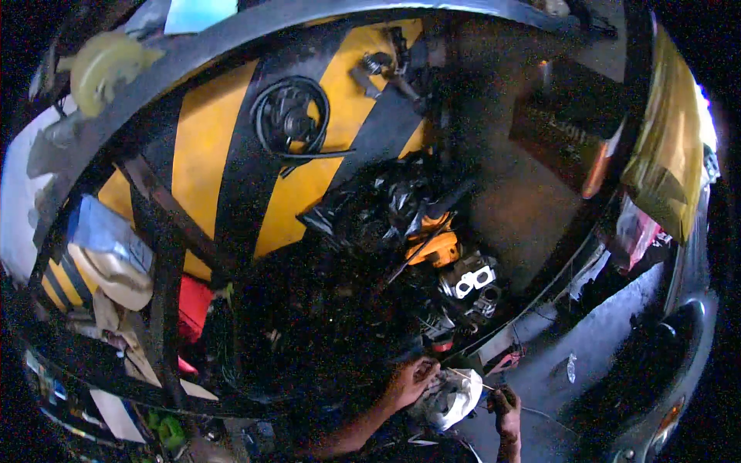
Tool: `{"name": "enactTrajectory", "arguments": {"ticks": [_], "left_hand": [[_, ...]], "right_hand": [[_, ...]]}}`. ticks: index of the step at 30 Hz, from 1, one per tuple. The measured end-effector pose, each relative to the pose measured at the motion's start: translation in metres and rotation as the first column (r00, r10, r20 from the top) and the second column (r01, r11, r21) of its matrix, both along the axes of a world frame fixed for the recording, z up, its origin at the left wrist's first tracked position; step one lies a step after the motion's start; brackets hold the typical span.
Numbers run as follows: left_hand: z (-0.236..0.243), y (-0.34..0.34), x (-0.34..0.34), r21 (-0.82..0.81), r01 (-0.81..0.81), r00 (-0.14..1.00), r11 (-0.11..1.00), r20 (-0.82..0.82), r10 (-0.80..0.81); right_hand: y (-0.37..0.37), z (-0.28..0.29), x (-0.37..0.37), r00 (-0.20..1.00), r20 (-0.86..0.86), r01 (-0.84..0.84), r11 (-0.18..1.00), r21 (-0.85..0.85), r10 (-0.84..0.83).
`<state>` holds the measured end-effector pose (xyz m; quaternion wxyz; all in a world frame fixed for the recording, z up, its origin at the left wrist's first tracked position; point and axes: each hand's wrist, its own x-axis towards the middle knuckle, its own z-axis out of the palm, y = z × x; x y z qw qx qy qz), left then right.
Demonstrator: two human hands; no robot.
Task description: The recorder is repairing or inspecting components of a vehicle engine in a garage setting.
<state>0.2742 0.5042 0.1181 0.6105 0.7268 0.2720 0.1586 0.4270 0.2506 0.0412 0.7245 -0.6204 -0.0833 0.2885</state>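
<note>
Here, low in the head view, a pale crumpled rag or plastic wrap [451, 397] lies bunched between the two hands, resting on dark clutter at the lower middle. A thin pale rod or wire [469, 377] crosses just above it, running from the left hand toward the right.

Left hand [413, 380] — forearm enters from the lower edge and angles up and to the right; wrist roughly straight, fingers curled down onto the upper left edge of the rag. The fingers look closed on the rag and the near end of the rod, though which of the two they pinch cannot be told in this dim light.

Right hand [505, 401] — forearm rises nearly vertical from the bottom edge; hand made into a fist, knuckles up, closed around a small dark object too shadowed to identify. It sits just right of the rag, near the rod's far end.

Outward: above the hands, a metal engine part [467, 279] with pale square openings, and an orange housing [436, 248] just above and left of it, both amid black wrapping. Farther up, a yellow-and-black striped panel [204, 154] carries a coiled black cable [289, 116]. To the left, a red container [193, 307]; to the right, a yellowish bag [668, 147].
</note>
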Motion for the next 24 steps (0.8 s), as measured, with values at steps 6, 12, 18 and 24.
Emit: {"name": "enactTrajectory", "arguments": {"ticks": [6, 12, 18, 24], "left_hand": [[-0.008, -0.005, 0.005, -0.093, -0.027, 0.998, 0.995, -0.052, 0.022], [-0.019, -0.009, 0.007, -0.001, 0.046, 0.999, 0.999, 0.003, -0.046], [-0.037, -0.007, 0.005, -0.040, 0.033, 0.998, 0.999, -0.052, -0.035], [-0.020, -0.011, 0.008, 0.007, 0.043, 0.994, 0.999, -0.099, -0.042]], "right_hand": [[0.003, 0.009, -0.003, 0.995, -0.052, -0.084, 0.996, 0.023, 0.085], [-0.002, -0.007, -0.005, 0.993, -0.105, -0.050, 0.998, 0.034, 0.054], [-0.002, 0.001, -0.005, 0.992, -0.060, -0.111, 0.994, 0.015, 0.112], [-0.004, 0.004, -0.006, 0.992, -0.059, -0.111, 0.994, 0.007, 0.111]]}}
